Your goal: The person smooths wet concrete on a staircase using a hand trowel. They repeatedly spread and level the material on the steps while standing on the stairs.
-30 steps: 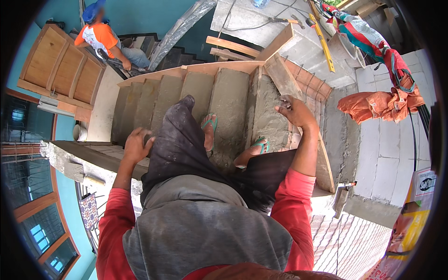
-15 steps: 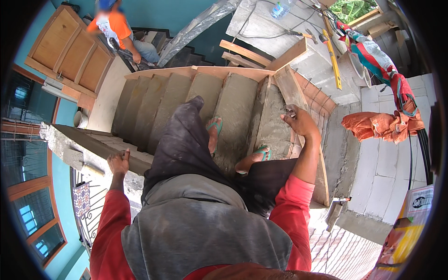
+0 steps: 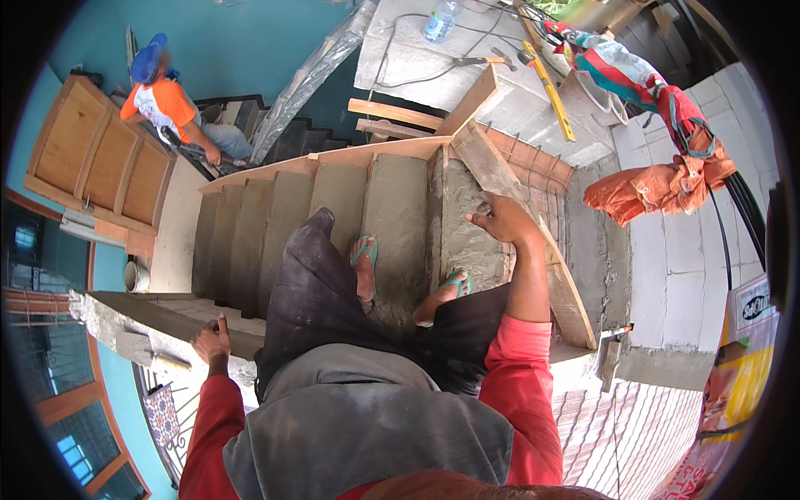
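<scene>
My left hand rests on the low rough cement wall beside the stairs, thumb raised and fingers lying on its top. Near it on the wall lies a trowel with a pale handle. Over the upper step at the right, my right hand hangs with curled fingers. Something small and greyish shows at its fingertips, too small to name. That hand is close to a wooden plank set along the step. Grey cement steps curve down to the left, and my feet in green flip-flops stand on two of them.
Another person in an orange and white shirt sits at the far left by a wooden panel. On the concrete slab are a hammer, a yellow level, a plastic bottle and cables. Rebar shows beside the plank.
The view has shifted, so the stairs and slab sit further left and lower. My left hand stays on the wall, and my right hand stays over the step. The other person's head now shows fully.
</scene>
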Demonstrator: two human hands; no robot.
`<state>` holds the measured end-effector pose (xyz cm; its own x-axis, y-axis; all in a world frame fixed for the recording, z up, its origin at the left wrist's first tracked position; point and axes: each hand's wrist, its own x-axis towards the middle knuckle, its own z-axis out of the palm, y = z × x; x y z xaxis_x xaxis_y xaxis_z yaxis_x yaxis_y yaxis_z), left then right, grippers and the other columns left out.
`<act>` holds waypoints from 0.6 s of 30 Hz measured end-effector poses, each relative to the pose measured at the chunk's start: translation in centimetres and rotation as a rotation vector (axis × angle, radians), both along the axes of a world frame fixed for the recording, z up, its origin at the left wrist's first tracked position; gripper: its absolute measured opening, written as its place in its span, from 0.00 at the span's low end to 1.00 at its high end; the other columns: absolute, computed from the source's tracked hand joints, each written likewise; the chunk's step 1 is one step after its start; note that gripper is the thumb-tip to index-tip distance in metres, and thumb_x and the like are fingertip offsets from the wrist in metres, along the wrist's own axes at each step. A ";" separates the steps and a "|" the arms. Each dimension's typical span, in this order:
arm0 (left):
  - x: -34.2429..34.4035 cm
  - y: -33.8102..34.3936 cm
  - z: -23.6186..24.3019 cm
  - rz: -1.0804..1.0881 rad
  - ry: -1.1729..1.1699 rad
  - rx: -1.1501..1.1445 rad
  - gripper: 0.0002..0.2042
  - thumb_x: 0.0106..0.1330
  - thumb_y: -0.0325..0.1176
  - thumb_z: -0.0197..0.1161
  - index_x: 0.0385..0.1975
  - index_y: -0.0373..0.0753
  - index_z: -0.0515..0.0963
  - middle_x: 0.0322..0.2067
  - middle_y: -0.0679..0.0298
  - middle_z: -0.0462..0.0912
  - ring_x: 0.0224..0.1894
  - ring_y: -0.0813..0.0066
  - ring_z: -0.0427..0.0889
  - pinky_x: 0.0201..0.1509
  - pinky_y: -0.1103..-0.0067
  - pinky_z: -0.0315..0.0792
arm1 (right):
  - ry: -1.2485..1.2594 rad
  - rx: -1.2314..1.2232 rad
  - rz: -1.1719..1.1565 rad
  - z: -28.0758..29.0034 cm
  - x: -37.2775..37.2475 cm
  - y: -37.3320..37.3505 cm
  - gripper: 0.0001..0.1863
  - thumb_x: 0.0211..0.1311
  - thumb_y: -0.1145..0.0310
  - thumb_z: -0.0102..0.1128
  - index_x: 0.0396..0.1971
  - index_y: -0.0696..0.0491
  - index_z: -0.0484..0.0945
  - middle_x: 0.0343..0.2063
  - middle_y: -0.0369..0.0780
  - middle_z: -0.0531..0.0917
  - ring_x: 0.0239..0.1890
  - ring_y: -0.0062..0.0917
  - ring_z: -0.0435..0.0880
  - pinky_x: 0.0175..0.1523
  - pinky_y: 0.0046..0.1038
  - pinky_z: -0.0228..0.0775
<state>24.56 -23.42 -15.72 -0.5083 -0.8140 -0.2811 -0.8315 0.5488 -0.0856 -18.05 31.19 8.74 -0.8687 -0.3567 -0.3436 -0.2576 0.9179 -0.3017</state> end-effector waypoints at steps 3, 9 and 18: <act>0.2 -0.1 0.3 0.017 -0.054 0.025 0.33 0.76 0.70 0.42 0.47 0.54 0.90 0.42 0.56 0.92 0.52 0.56 0.88 0.67 0.63 0.67 | -0.005 -0.013 0.012 0.3 0.0 -0.1 0.39 0.64 0.46 0.72 0.64 0.62 0.76 0.51 0.53 0.88 0.56 0.50 0.86 0.61 0.43 0.77; 0.1 -1.3 -1.6 0.010 -0.026 0.009 0.35 0.74 0.73 0.42 0.45 0.54 0.91 0.43 0.57 0.92 0.52 0.54 0.88 0.68 0.61 0.67 | 0.056 -0.011 0.018 0.0 0.3 1.3 0.38 0.66 0.45 0.70 0.64 0.60 0.76 0.49 0.55 0.88 0.53 0.52 0.87 0.58 0.44 0.77; -0.7 -0.1 -0.1 0.009 0.056 0.093 0.35 0.73 0.74 0.43 0.47 0.54 0.91 0.43 0.70 0.93 0.50 0.61 0.90 0.56 0.63 0.74 | 0.023 0.030 0.041 0.2 0.6 1.1 0.38 0.66 0.42 0.68 0.60 0.62 0.78 0.49 0.57 0.87 0.55 0.54 0.85 0.59 0.46 0.77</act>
